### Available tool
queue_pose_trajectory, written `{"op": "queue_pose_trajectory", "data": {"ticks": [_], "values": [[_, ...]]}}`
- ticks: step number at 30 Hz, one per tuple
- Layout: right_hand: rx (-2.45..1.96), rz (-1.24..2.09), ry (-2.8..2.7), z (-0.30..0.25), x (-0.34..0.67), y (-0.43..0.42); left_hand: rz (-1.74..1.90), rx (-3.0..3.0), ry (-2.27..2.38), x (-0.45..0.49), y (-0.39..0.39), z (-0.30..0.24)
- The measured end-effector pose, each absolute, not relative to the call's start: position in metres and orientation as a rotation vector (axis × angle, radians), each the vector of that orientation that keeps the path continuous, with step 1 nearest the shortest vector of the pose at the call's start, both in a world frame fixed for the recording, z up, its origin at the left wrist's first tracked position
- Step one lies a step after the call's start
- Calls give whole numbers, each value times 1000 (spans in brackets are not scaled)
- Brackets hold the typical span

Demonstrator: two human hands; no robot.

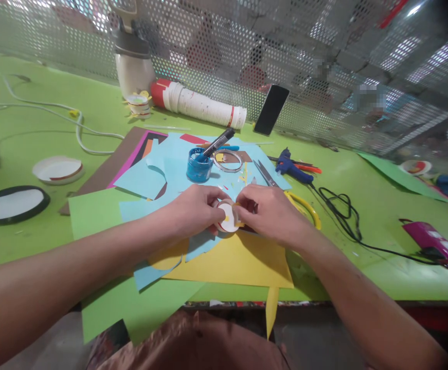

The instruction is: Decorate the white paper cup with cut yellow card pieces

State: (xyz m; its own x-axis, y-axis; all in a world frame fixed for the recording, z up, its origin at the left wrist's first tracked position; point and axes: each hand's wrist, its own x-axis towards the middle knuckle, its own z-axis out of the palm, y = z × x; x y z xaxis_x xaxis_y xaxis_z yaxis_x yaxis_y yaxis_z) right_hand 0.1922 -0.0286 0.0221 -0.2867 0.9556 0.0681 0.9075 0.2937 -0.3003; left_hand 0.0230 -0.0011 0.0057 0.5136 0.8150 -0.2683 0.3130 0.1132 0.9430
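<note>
My left hand (196,208) and my right hand (270,211) meet over the middle of the green table, both closed on a small white paper cup with a red rim (228,218), its open mouth turned toward me. Small yellow paper bits stick out at the cup's right side under my right fingers. Beneath the hands lie a yellow paper sheet (243,264), light blue sheets (150,177) and a green sheet (104,216).
Behind the hands stand a blue glue pot (198,165) with a black marker (219,142), a tape ring (228,160), scissors (266,173) and a blue glue gun (291,167) with a black cord (343,216). A cup stack (200,105), phone (271,109), plates (57,169) and a pink tool (434,241) lie around.
</note>
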Motion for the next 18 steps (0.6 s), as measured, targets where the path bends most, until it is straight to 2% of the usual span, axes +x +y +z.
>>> {"op": "queue_pose_trajectory", "data": {"ticks": [18], "values": [[-1709, 420, -2142, 25, 200, -33, 515, 1348, 948, 21, 3, 2]]}}
